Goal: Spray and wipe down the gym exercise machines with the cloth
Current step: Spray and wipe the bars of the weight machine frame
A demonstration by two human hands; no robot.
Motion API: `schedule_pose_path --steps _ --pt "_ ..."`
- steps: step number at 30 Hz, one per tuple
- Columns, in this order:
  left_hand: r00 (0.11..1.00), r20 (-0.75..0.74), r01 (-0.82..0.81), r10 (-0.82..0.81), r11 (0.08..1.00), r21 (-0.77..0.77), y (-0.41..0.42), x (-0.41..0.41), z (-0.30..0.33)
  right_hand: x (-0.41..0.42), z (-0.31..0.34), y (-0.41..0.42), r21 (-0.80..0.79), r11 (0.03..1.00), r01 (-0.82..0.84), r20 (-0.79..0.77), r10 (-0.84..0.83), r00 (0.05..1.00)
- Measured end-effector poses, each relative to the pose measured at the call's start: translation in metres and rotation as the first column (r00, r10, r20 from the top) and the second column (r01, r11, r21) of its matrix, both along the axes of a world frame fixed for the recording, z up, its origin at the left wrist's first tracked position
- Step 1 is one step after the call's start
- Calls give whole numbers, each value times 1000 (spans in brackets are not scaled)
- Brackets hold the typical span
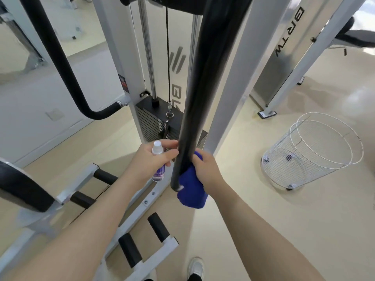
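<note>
Centre frame, nearest: your right hand [205, 169] grips the blue cloth [191, 189], fingers curled, pressing it against the lower end of the black bar [199, 98]. Your left hand [150, 159], left of the bar, has its fingers wrapped round the spray bottle [157, 159]. The bar's long axis runs up toward top centre; wiping probably goes upward, right hand leading. Wire basket [312, 151] well apart, right.

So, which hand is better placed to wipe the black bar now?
The right hand: it presses the blue cloth against the black bar. The left hand holds the spray bottle.
</note>
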State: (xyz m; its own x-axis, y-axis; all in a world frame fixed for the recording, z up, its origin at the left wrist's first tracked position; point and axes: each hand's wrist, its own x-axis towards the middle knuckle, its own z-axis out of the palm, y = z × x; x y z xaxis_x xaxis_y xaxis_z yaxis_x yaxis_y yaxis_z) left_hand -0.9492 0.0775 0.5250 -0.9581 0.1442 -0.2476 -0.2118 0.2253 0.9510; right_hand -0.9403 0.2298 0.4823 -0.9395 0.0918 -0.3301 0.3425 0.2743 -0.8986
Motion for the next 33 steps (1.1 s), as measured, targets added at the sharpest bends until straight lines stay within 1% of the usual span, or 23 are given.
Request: schedule_pose_path --steps 2,3,4,5,8,10,11,12,13,14,15,16,19,21,22,24,25,26,28,30,31,33 --pt "1000 10 -15 15 1000 -11 -2 2 -5 -9 15 3 -185 982 33 -53 -43 998" --pt "1000 15 -14 14 1000 -18 -2 3 -7 -10 14 5 -207 978 28 -61 -42 997" --pt "1000 19 -11 11 1000 -21 -2 3 -8 -10 7 4 -197 980 24 -53 -35 998" --pt "1000 19 -7 8 1000 -23 -1 3 -8 -8 -4 2 -150 988 21 -19 -24 1000" --pt "1000 5 -14 14 998 -63 1 -2 -7 -8 -45 -6 20 999 26 136 -29 990" --pt "1000 -3 -19 19 996 -88 1 -4 -8 -7 -69 -6 172 985 -12 277 -36 960" --pt "1000 -1 -21 21 995 -95 1 -5 -9 -4 -76 -7 187 982 -17 355 -51 933" --pt "1000 6 -23 23 995 -95 1 -4 -10 -1 -83 -10 133 991 27 427 -82 901" --pt "1000 14 -23 24 995 -93 1 -3 -11 4 -85 -15 -1 987 161 522 -137 842" --pt "1000 18 -20 22 995 -93 0 -3 -11 6 -81 -20 -130 940 315 630 -167 758" --pt "1000 19 -13 15 995 -98 0 -2 -11 7 -74 -22 -205 868 453 702 -191 686" --pt "1000 19 -5 7 994 -108 -1 -2 -11 5 -68 -22 -272 801 534 734 -186 653" --pt "1000 20 4 -2 994 -111 -4 -1 -10 8 -45 -20 -373 713 594 706 -198 680" --pt "1000 13 2 -1 995 -100 -10 3 -7 19 -26 -25 -466 623 629 690 -190 699" --pt "1000 4 -2 3 995 -98 -12 3 -7 24 -19 -29 -517 565 643 684 -178 707" --pt "1000 1 -7 7 995 -99 -18 6 -3 29 -10 -40 -595 381 708 701 -186 689" --pt "1000 2 -5 6 994 -108 -21 6 -2 29 -10 -46 -596 311 740 718 -205 665" --pt "1000 1 -1 2 993 -121 -24 7 -1 28 -7 -52 -594 267 759 727 -224 649" --pt "1000 -13 3 -5 991 -137 -31 8 3 28 -9 -66 -585 243 774 727 -266 633" --pt "1000 -23 -10 8 992 -126 -40 8 7 30 -29 -80 -551 304 777 713 -313 628" --pt "1000 -25 -17 14 992 -124 -44 8 9 32 -36 -87 -517 377 768 699 -332 634" --pt "999 -34 -8 4 991 -132 -50 7 12 34 -40 -93 -468 530 708 648 -339 682"
